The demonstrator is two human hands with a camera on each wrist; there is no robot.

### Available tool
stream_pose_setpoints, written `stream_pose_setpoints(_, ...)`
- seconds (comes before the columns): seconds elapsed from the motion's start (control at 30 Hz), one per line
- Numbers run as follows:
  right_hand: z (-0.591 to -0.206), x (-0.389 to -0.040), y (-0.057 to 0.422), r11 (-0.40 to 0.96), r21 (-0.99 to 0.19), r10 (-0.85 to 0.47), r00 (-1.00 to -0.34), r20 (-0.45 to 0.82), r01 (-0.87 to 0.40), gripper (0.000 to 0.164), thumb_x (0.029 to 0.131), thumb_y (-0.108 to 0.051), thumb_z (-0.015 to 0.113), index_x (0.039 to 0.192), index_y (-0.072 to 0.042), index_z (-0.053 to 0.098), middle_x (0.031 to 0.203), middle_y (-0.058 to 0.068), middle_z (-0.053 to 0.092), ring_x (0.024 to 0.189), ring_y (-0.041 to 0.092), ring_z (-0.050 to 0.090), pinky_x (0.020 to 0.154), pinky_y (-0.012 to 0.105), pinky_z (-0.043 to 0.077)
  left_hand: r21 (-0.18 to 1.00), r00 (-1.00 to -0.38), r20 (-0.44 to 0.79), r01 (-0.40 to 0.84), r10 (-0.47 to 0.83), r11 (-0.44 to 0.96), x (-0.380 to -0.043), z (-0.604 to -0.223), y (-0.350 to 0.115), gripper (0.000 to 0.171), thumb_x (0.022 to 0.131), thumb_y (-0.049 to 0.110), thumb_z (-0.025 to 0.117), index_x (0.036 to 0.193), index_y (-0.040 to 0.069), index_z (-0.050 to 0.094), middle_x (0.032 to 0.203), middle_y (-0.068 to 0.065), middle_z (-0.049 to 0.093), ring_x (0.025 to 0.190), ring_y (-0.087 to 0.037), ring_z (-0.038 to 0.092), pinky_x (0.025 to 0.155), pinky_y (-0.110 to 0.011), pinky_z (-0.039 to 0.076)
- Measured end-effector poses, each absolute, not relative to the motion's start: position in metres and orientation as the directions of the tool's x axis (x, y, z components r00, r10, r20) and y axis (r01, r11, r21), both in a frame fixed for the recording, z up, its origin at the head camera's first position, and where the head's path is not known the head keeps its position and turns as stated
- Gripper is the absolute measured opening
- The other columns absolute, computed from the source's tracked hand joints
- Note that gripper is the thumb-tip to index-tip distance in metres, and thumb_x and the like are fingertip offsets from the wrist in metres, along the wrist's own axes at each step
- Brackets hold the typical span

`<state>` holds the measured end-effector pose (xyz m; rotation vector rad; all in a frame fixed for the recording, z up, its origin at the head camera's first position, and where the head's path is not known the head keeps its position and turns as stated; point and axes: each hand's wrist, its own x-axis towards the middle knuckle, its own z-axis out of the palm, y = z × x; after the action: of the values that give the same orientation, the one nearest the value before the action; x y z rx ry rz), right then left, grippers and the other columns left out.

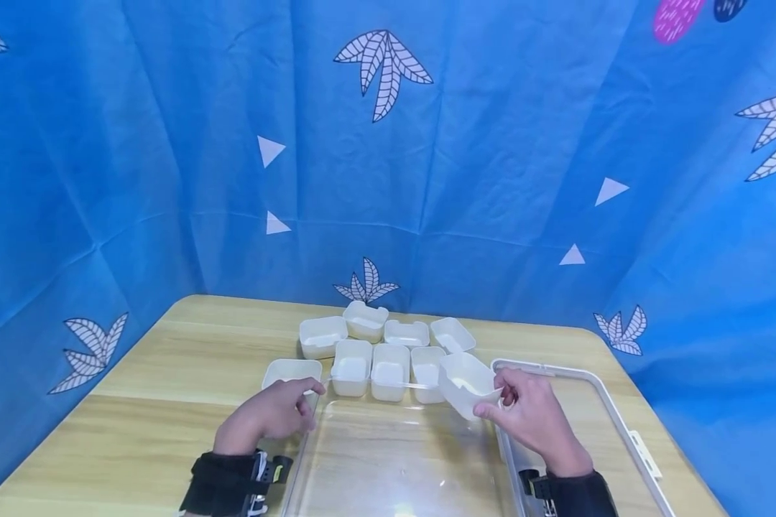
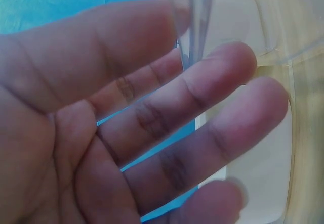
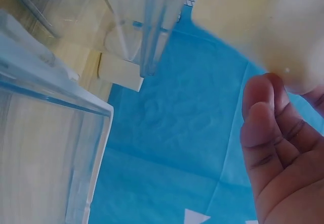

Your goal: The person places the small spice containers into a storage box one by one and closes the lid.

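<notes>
A wood-grain counter with rounded far corners fills the lower scene. Blue cloth, printed with leaves and triangles, hangs behind it and down both sides; the far edge runs close along it.

In the near middle stands a clear box. Right of it lies a white-rimmed clear piece, with a white clip on its right side. Eight small white containers are on the counter: four in a loose far line, three side by side just beyond the box's far wall, and one at the left, partly behind the left hand.

Wood shows broadly from the left hand out to the left edge; on the right only a narrow strip shows between the clip and the edge. The box and the rimmed piece sit close together.

A ninth container, the held container, is tilted above the box's far right corner, pinched between the thumb and fingers of the right hand.

The left wrist view shows what the head view hides: the left fingers loosely spread, gaps between them, a clear wall crossing the thumb tip. Whether they touch it, I cannot tell. The right wrist view adds the held container's smooth, rounded outside.
</notes>
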<state>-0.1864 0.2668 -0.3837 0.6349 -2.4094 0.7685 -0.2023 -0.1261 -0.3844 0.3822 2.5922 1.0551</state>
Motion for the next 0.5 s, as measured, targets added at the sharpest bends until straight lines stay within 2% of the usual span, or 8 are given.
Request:
stream_pose_setpoints(0.2, -0.3835, -0.1835, 0.264, 0.759, -0.388, -0.247, -0.783, 0.571, -0.523, 0.042, 0.067, -0.049, 0.083, 0.072, -0.019, 0.053, 0.062, -0.012, 0.051, 0.057, 0.001, 0.047, 0.049, 0.02, 0.04, 0.705, -0.916, -0.188, 0.126, 0.355, 0.698, -0.2031, -0.3854, -0.1251, 0.047, 0.08, -0.009, 0.067, 0.125, 0.003, 0.056, 0.075, 0.0, 0.06, 0.065, -0.018, 0.052, 0.057, -0.03, 0.04)
stream_pose_setpoints(0.33, -0.3843, -0.183, 0.2631, 0.751, -0.445, -0.256, -0.836, 0.485, -0.488, 0.036, 0.07, -0.04, 0.085, 0.076, -0.018, 0.057, 0.067, -0.01, 0.055, 0.062, 0.005, 0.052, 0.054, 0.023, 0.046, 0.709, -0.916, -0.198, 0.11, 0.347, 0.696, -0.2029, -0.3851, -0.1246, 0.048, 0.08, -0.01, 0.067, 0.125, 0.003, 0.056, 0.076, -0.002, 0.06, 0.065, -0.018, 0.052, 0.057, -0.03, 0.04)
stream_pose_setpoints(0.5, -0.3856, -0.1834, 0.2627, 0.712, -0.513, -0.309, -0.87, 0.384, -0.479, 0.035, 0.074, -0.038, 0.083, 0.085, -0.015, 0.06, 0.076, -0.01, 0.057, 0.071, 0.013, 0.059, 0.063, 0.031, 0.054, 0.705, -0.921, -0.205, 0.095, 0.331, 0.702, -0.2022, -0.3843, -0.1247, 0.049, 0.08, -0.01, 0.068, 0.125, 0.004, 0.057, 0.076, -0.002, 0.06, 0.065, -0.018, 0.052, 0.058, -0.031, 0.04)
